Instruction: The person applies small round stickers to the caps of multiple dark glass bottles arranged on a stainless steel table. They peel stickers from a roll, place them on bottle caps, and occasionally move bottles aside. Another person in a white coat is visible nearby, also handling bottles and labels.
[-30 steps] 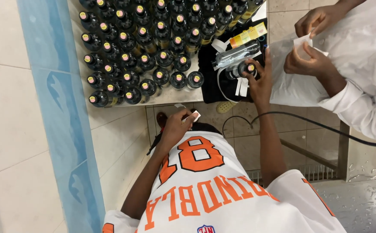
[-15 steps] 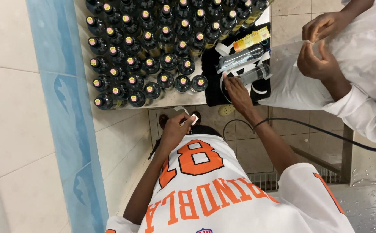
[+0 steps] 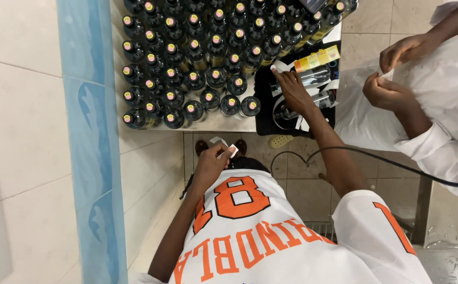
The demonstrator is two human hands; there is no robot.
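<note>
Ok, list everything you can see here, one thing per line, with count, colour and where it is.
bottles: several dozen, dark with pale caps, packed in rows on the table
table: one, light top, beside the tiled wall
black tray: one, at the table's right end, holding clear bottles lying down
yellow label strip: one, above the black tray
small white label: one, at the left hand's fingertips
black cable: one, running over the floor tiles
co-worker's hands: two, upper right, white sleeves, holding something small and white
left hand: raised near the chest, pinching the small white label
right hand: reaching onto the black tray among the clear bottles
</note>
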